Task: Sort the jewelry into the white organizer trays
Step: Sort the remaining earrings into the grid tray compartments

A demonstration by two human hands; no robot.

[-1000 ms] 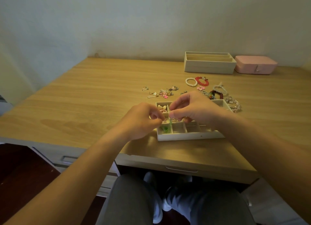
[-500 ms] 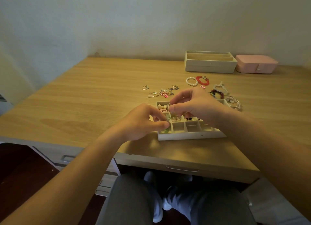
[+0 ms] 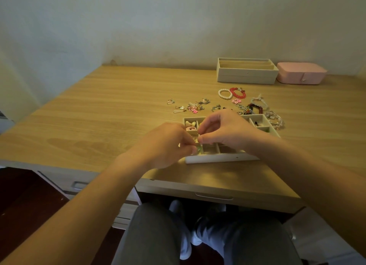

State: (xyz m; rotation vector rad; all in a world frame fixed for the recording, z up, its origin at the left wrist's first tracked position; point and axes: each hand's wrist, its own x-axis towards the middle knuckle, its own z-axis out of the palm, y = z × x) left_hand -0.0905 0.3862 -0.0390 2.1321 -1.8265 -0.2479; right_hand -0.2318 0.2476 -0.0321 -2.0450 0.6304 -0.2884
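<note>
A white compartment tray sits near the desk's front edge, with heart-shaped pieces in its far left cell. My left hand and my right hand meet over the tray's left side. Both pinch a small green piece between their fingertips, just above a near left cell. Loose earrings lie behind the tray. A pearl bracelet, a red bracelet and several beaded bracelets lie at the back right.
A second white organizer with long slots stands at the back, beside a closed pink case. The wooden desk ends just in front of the tray, with a drawer handle below and my knees under it.
My right hand drew back toward my left, and the fingertips of both now meet on the green piece over the tray's left cells. The tray stayed put.
</note>
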